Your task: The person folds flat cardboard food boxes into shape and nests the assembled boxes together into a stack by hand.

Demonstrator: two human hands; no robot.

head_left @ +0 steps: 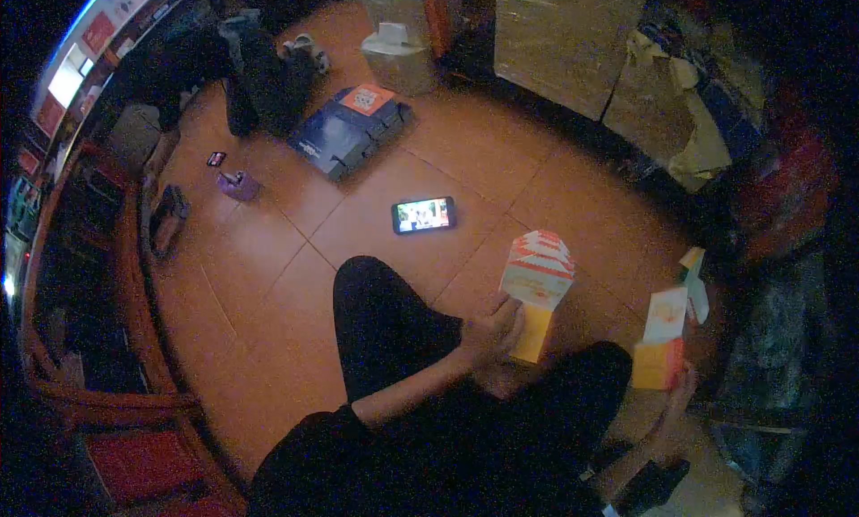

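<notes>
My left hand (493, 336) is closed on a folded card (540, 280) with a white and red striped top and a yellow lower part, above my lap. At the right, my right hand (677, 414) holds the lower edge of another card (664, 320), white above and yellow with a red edge below. Just behind that one, a green and white piece (693, 284) shows, and I cannot make out whether it is joined to it. A lit phone (424, 215) lies screen up on the tiled floor in front of my knees.
A dark blue box (340, 141) with an orange label lies beyond the phone. Left of it stands a small purple object (238, 186). Wrapped boxes (564, 38) line the back, a white container (394, 47) beside them. Red-brown wooden furniture (134, 293) curves along the left.
</notes>
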